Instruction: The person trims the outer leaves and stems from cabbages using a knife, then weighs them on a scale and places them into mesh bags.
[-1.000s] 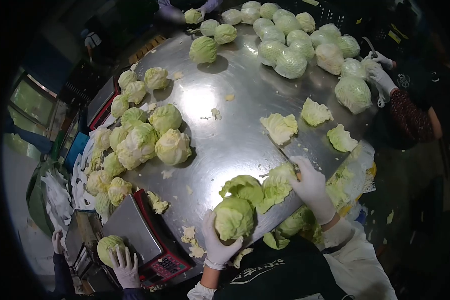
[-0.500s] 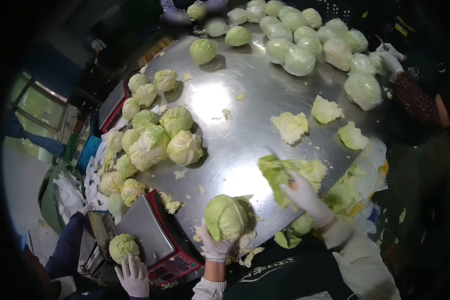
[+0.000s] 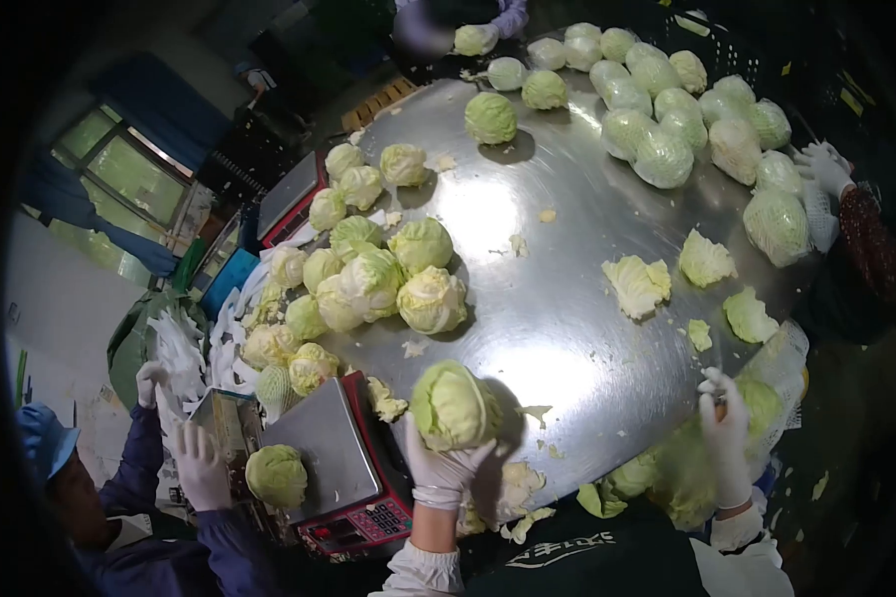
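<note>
A pale green cabbage (image 3: pixel 455 406) rests in my gloved left hand (image 3: pixel 446 466), whose fingers cup it from below at the near part of the metal table. On the right, my gloved right hand (image 3: pixel 727 443) is raised over discarded leaves (image 3: pixel 667 473) at the table's edge. Its fingers are loosely bent and apart, and I see no leaf in them. Beneath it the leaves are partly blurred. Leaf scraps (image 3: pixel 518 488) lie close to the held cabbage.
Several bare cabbages (image 3: pixel 373 284) are heaped on the left, beside a red scale (image 3: pixel 343 453) with a cabbage (image 3: pixel 276 476) at its edge. Net-wrapped cabbages (image 3: pixel 664 157) fill the far right. Loose leaves (image 3: pixel 637 286) lie on the metal table (image 3: pixel 558 229). Co-workers' hands (image 3: pixel 201 466) show around it.
My right hand has moved right and let go of the torn leaves it held. My left hand still holds the cabbage. The co-worker's hand at left has lifted off the cabbage by the scale.
</note>
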